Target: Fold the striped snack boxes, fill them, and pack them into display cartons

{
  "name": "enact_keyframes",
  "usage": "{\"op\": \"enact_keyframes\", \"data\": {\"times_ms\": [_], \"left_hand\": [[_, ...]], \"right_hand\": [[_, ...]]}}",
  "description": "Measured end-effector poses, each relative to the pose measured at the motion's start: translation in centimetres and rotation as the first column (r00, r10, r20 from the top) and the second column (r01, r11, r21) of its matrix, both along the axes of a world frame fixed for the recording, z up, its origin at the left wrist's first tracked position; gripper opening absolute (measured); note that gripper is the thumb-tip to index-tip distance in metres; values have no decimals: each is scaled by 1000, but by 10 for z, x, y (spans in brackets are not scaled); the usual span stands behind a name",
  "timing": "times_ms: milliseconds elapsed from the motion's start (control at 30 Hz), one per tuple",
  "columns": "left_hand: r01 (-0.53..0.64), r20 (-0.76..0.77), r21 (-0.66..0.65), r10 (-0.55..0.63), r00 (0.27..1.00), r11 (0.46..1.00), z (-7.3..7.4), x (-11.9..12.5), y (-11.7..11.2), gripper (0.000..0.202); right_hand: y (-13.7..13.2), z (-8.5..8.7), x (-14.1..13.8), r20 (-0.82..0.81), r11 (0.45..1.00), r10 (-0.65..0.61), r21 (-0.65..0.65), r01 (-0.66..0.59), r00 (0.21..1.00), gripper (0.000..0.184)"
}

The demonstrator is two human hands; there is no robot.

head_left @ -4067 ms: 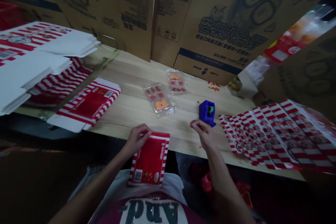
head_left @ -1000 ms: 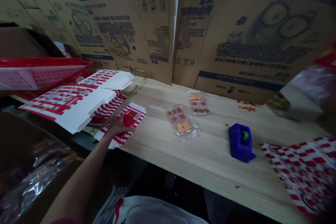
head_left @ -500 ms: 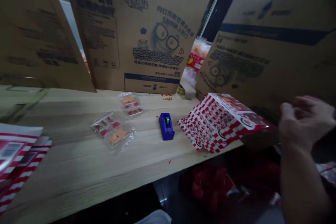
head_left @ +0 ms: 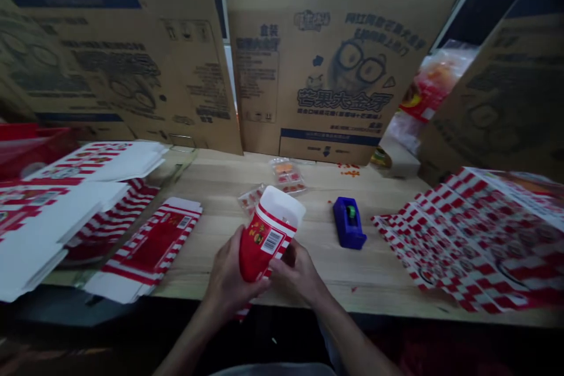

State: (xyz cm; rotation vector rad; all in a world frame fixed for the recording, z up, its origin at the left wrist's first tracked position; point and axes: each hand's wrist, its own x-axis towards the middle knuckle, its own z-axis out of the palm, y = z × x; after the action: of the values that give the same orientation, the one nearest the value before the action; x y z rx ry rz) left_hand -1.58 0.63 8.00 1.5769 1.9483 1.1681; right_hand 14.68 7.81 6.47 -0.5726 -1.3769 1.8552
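Observation:
Both hands hold one red-and-white striped carton (head_left: 265,235) above the near edge of the wooden table (head_left: 379,270). My left hand (head_left: 230,279) wraps its left side from below. My right hand (head_left: 298,274) grips its lower right side. The carton is opened out into a tube, white flap end tilted away from me. Behind it lie two clear candy packets (head_left: 287,176). A blue tape dispenser (head_left: 348,222) sits just to the right of the carton.
Flat striped cartons (head_left: 150,247) lie to the left, with taller stacks (head_left: 66,188) beyond them. Fanned striped cartons (head_left: 476,235) cover the right side. Large brown shipping boxes (head_left: 326,70) wall the back of the table. A red crate (head_left: 26,147) stands at far left.
The view has swung from the right side back to the table's middle. Both hands have come together on a striped carton, now opened into a tube; earlier the right hand was raised at the right.

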Motion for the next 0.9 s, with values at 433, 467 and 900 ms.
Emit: {"op": "enact_keyframes", "data": {"times_ms": [433, 467, 900], "left_hand": [[106, 813, -169, 78, 577, 980, -17, -12, -9, 28], [98, 833, -156, 77, 548, 983, -19, -10, -10, 28], [156, 805, -191, 64, 590, 969, -42, -6, -31, 34]], "right_hand": [[9, -32, 12, 6, 961, -117, -251, 115, 993, 30], [9, -33, 11, 6, 959, -113, -261, 111, 994, 31], [16, -38, 17, 15, 949, -143, -281, 141, 990, 31]]}}
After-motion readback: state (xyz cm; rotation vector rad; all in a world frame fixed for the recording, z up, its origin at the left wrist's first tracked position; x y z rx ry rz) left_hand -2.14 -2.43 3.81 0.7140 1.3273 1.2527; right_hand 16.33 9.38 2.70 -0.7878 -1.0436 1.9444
